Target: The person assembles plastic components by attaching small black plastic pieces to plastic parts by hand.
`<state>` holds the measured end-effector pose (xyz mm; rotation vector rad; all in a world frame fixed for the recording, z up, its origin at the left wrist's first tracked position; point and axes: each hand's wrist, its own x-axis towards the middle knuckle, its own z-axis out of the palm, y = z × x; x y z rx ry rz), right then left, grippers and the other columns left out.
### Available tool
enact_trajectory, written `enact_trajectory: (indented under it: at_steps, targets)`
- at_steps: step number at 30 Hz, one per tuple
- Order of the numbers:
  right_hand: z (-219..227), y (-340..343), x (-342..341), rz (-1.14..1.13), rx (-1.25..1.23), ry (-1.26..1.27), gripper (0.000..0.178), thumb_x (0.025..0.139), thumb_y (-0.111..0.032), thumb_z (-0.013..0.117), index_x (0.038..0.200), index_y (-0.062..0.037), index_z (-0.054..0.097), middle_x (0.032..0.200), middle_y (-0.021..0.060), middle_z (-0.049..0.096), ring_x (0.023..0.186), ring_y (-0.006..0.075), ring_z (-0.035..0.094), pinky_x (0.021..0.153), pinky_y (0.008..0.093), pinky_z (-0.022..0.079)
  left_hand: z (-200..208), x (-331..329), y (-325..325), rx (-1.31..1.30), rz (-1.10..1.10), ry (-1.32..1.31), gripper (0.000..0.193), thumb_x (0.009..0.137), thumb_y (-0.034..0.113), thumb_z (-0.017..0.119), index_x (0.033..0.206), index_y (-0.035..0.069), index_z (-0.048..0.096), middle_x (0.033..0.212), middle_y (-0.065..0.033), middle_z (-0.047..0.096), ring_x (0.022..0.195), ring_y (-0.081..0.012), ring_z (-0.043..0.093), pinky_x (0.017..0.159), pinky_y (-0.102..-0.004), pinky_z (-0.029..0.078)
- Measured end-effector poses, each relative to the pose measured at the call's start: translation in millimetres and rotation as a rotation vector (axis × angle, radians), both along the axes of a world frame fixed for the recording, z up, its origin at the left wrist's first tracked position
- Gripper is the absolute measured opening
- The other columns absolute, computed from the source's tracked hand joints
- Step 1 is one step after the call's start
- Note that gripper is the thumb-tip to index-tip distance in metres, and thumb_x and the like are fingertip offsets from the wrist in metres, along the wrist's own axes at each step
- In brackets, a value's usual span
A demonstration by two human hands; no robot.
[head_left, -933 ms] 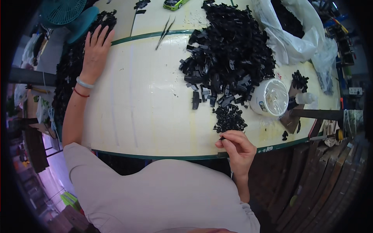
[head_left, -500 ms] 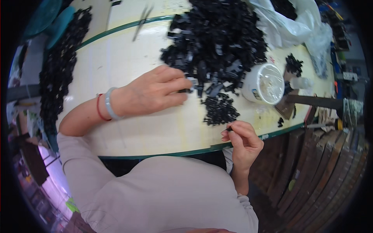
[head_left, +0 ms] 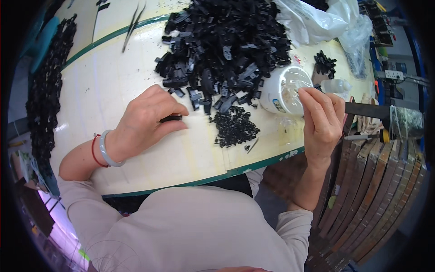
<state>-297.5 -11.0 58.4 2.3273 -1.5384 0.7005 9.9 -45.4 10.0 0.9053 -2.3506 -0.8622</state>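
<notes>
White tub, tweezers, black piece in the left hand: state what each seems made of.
White tub: likely plastic, slightly glossy, from its even side and soft highlights.
Tweezers: probably metal, dark finish; slim, tapering prongs suggest it.
Black piece in the left hand: perhaps plastic, from its solid black; finish unclear.

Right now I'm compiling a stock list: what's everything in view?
Flat table: one, cream with green edge, centre
Plastic-part heaps: four, black, centre, left and right
Slim metal tweezers: one, dark, upper left
Round plastic tub: one, white, right of centre
Plastic bags: two or more, white and clear, upper right
Small plastic bottle: one, translucent, right
Curved plastic object: one, teal, far left
Flat slabs: several, brown, lower right
Wristbands: two, pale and red, left wrist
Sleeved top: one, light beige, bottom centre
Left hand: one, bare, centre-left, pinching a short black plastic part
Right hand: one, bare, at tub's right side
</notes>
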Motion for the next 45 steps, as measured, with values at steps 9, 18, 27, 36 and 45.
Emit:
enact_trajectory:
  at_steps: [9, 18, 27, 36, 45]
  targets:
    - [22.8, 14.4, 18.3, -0.002, 0.032, 0.009, 0.027, 0.063, 0.008, 0.069, 0.089, 0.0014, 0.067, 0.083, 0.0111, 0.064, 0.076, 0.0251, 0.056, 0.069, 0.0320, 0.045, 6.8, 8.6, 2.6, 0.026, -0.019, 0.159, 0.032, 0.068, 0.016, 0.078, 0.092, 0.003, 0.063, 0.083, -0.0070, 0.063, 0.074, -0.0223, 0.058, 0.060, -0.0278, 0.046]
    - [-28.6, 53.6, 74.4, -0.083, 0.434, -1.160, 0.021, 0.072, 0.017, 0.060, 0.090, 0.0068, 0.065, 0.092, 0.0164, 0.063, 0.081, 0.0176, 0.061, 0.069, 0.0231, 0.049, -7.0, 3.3, 13.6, 0.025, -0.010, -0.017, 0.027, 0.064, 0.012, 0.077, 0.085, 0.005, 0.062, 0.088, -0.0062, 0.055, 0.081, -0.0220, 0.051, 0.069, -0.0318, 0.044]
    - [-32.6, 52.9, 85.3, 0.012, 0.584, -1.365, 0.016, 0.079, 0.013, 0.058, 0.094, 0.0083, 0.063, 0.098, 0.0176, 0.059, 0.082, 0.0196, 0.063, 0.071, 0.0286, 0.057, -4.2, 8.3, 19.3, -0.109, -0.124, 0.080, 0.022, 0.068, 0.002, 0.071, 0.089, 0.003, 0.063, 0.095, -0.0105, 0.062, 0.078, -0.0230, 0.062, 0.066, -0.0280, 0.050]
    - [-37.4, 50.6, 86.5, 0.018, 0.328, -0.938, 0.022, 0.072, 0.013, 0.067, 0.092, 0.0036, 0.066, 0.090, 0.0145, 0.064, 0.079, 0.0193, 0.063, 0.068, 0.0255, 0.052, -1.4, -2.7, 8.1, 0.604, -0.131, 0.409, 0.017, 0.076, 0.000, 0.068, 0.093, -0.001, 0.066, 0.099, -0.0112, 0.062, 0.088, -0.0177, 0.061, 0.073, -0.0269, 0.050]
    - [-0.9, 10.5, 19.8, -0.084, -0.106, -0.056, 0.028, 0.063, 0.009, 0.068, 0.089, 0.0006, 0.067, 0.086, 0.0091, 0.063, 0.076, 0.0245, 0.056, 0.067, 0.0318, 0.046, 1.1, 0.8, 10.5, 0.825, -0.053, 0.432, 0.033, 0.076, -0.010, 0.064, 0.107, -0.001, 0.058, 0.113, -0.0132, 0.056, 0.094, -0.0152, 0.062, 0.079, -0.0215, 0.052]
